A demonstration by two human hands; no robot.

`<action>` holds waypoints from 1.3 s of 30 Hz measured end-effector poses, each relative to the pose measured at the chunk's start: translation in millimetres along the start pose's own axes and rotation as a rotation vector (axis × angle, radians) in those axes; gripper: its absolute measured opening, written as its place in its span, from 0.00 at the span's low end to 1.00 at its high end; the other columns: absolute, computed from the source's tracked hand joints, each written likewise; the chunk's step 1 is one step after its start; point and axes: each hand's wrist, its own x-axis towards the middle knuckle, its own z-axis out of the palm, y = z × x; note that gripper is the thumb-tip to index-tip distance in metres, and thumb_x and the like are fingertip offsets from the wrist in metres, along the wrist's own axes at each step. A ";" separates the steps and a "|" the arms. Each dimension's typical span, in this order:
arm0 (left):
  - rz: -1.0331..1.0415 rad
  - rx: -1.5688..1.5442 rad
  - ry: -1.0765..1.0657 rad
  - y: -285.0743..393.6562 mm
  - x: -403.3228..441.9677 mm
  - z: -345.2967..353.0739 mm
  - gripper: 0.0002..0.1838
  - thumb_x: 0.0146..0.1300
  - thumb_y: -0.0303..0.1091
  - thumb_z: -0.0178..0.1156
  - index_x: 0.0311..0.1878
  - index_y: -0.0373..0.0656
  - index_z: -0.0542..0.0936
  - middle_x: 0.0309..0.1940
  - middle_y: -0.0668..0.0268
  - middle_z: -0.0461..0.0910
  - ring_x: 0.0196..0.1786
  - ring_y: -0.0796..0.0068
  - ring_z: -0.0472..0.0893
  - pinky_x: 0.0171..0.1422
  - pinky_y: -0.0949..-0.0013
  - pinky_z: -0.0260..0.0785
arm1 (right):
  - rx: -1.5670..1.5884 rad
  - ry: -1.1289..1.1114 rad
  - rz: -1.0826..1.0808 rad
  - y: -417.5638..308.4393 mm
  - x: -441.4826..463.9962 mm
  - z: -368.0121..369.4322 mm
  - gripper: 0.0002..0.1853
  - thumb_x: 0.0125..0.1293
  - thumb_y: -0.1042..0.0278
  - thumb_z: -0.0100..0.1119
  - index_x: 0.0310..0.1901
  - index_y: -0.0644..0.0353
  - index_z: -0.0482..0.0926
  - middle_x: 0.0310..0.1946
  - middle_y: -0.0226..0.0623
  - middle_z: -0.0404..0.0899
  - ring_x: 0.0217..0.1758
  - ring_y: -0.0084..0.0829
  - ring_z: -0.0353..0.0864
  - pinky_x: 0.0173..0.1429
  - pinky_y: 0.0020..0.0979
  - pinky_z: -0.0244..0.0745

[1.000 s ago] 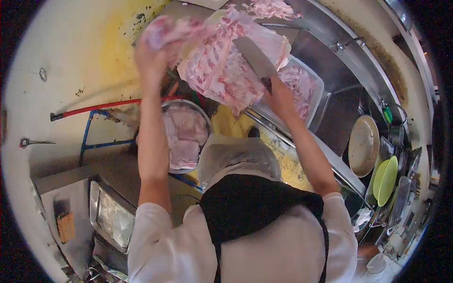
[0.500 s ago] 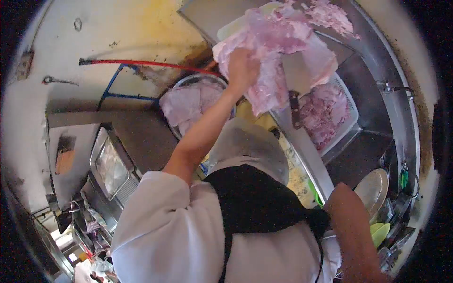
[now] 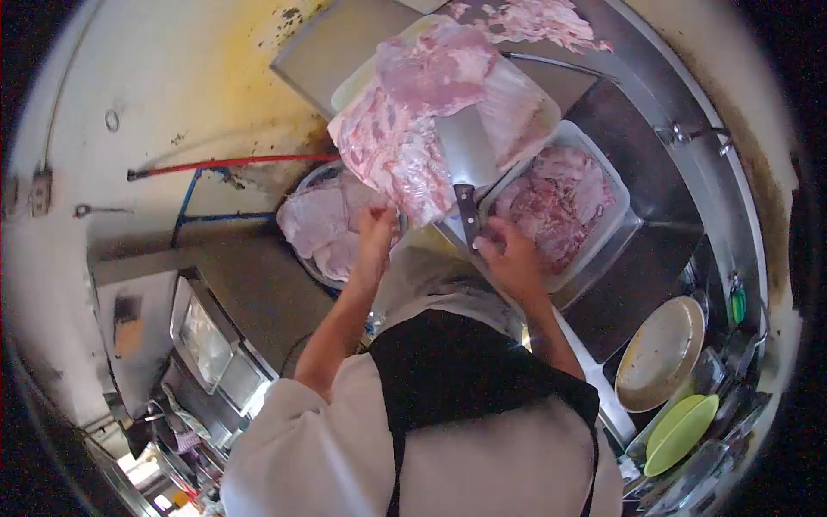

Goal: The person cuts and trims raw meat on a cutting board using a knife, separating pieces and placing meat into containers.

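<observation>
A large slab of raw meat point(image 3: 392, 142) lies over a white cutting board point(image 3: 549, 112), with another pink piece point(image 3: 435, 69) on top. A cleaver point(image 3: 467, 151) rests flat on the meat, its dark riveted handle pointing toward me. My left hand point(image 3: 375, 237) is at the slab's lower left edge, fingers pressed together; whether they pinch the meat is unclear. Just right of the cleaver's handle is my right hand point(image 3: 514, 256), thumb and fingers apart and holding nothing. Beyond it, a white basket point(image 3: 622, 202) holds trimmed meat pieces point(image 3: 560, 202).
A round metal bowl of meat slabs point(image 3: 323, 220) stands below left. Scraps point(image 3: 547, 21) lie on the steel at the back. The sink point(image 3: 659, 258) is on the right, with a large pan point(image 3: 662, 353) and a green bowl point(image 3: 680, 435) nearer me.
My left hand has left the top of the slab and come down to its lower left edge. My right hand has risen from beside my body to near the cleaver's handle.
</observation>
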 end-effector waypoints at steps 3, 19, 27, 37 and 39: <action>-0.238 -0.255 -0.216 -7.8 -0.9 12.0 0.30 0.66 0.53 0.61 0.64 0.45 0.69 0.58 0.63 0.74 0.53 0.69 0.74 0.52 0.64 0.67 | 0.161 -0.101 0.004 19.9 13.8 22.7 0.26 0.62 0.60 0.64 0.57 0.68 0.73 0.46 0.46 0.82 0.49 0.41 0.82 0.57 0.39 0.74; -0.336 -0.788 -0.349 25.6 63.1 -8.7 0.22 0.65 0.36 0.52 0.60 0.37 0.74 0.55 0.55 0.79 0.59 0.57 0.78 0.66 0.50 0.70 | 0.306 -0.022 0.241 47.0 -30.0 -18.1 0.27 0.53 0.61 0.69 0.54 0.64 0.75 0.35 0.33 0.79 0.36 0.27 0.77 0.43 0.32 0.74; -0.164 -0.697 -0.262 126.0 88.6 -38.5 0.23 0.59 0.32 0.53 0.58 0.38 0.75 0.55 0.55 0.78 0.58 0.55 0.78 0.65 0.52 0.72 | 0.141 0.544 0.162 25.1 0.0 -28.6 0.17 0.56 0.69 0.66 0.47 0.62 0.78 0.30 0.31 0.78 0.32 0.23 0.74 0.38 0.30 0.72; 0.609 0.255 -0.260 400.4 230.6 -97.0 0.17 0.46 0.25 0.58 0.42 0.33 0.80 0.36 0.57 0.82 0.37 0.64 0.82 0.42 0.65 0.78 | 0.434 0.330 0.390 1.0 11.1 17.6 0.12 0.60 0.63 0.66 0.38 0.60 0.76 0.21 0.26 0.72 0.21 0.18 0.69 0.26 0.26 0.67; 0.705 0.450 -0.166 436.8 283.4 -93.4 0.13 0.47 0.28 0.61 0.37 0.33 0.81 0.31 0.59 0.83 0.32 0.66 0.82 0.38 0.66 0.76 | 0.444 0.313 0.382 -0.4 16.1 30.1 0.12 0.60 0.63 0.66 0.38 0.60 0.76 0.21 0.26 0.72 0.21 0.19 0.69 0.25 0.26 0.67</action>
